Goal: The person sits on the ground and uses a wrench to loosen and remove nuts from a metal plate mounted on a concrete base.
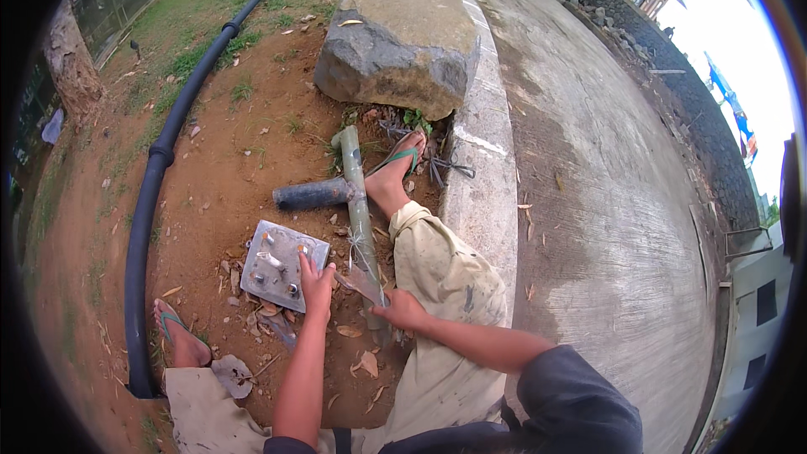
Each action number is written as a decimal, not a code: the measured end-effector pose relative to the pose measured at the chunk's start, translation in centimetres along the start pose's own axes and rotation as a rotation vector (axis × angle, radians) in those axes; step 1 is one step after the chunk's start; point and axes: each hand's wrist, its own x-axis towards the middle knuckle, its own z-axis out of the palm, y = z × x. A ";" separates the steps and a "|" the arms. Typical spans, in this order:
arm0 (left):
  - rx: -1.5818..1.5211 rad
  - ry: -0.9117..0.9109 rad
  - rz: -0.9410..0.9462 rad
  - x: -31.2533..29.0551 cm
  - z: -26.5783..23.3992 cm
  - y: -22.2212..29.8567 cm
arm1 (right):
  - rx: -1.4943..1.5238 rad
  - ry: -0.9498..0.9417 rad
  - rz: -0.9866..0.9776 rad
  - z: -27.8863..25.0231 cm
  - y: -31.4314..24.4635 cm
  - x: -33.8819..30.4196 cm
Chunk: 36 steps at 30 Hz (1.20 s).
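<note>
A square grey metal plate (282,296) with several bolts and a short white stub on its face lies tilted on the soil. My left hand (317,290) reaches over its right edge, fingers stretched toward a bolt and thumb apart. Closed, my right hand (405,312) grips a flat, pointed metal blade (364,285), perhaps a trowel or knife; its handle is hidden. The blade's tip comes close to my left thumb. Beneath it lies a greenish-grey pole (356,193), wrapped with thin wire or string, and a short dark pipe (311,194) meets it from the left.
A large boulder (399,42) stands beyond my right foot. Along the left runs a long black pipe (172,126). A concrete kerb (482,185) borders the paved road (597,227) on the right. Dry leaves lie around the plate, and a tree trunk (71,63) rises far left.
</note>
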 end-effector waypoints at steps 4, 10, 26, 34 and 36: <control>-0.132 -0.018 -0.014 0.3 -0.1 -1.1 | 0.003 0.028 -0.002 0.3 -0.8 0.2; -0.057 0.105 0.044 -0.2 -0.5 -0.7 | 0.009 0.075 -0.060 0.7 -0.2 0.3; -0.230 0.213 -0.244 -4.8 4.5 -0.9 | -0.119 0.157 -0.096 -0.8 0.3 2.1; -0.436 0.107 -0.341 -4.6 2.7 -3.6 | -0.401 0.065 -0.179 0.2 -3.9 7.1; -0.413 0.114 -0.323 -3.6 2.1 -3.4 | -0.444 0.075 -0.168 0.6 -5.0 8.3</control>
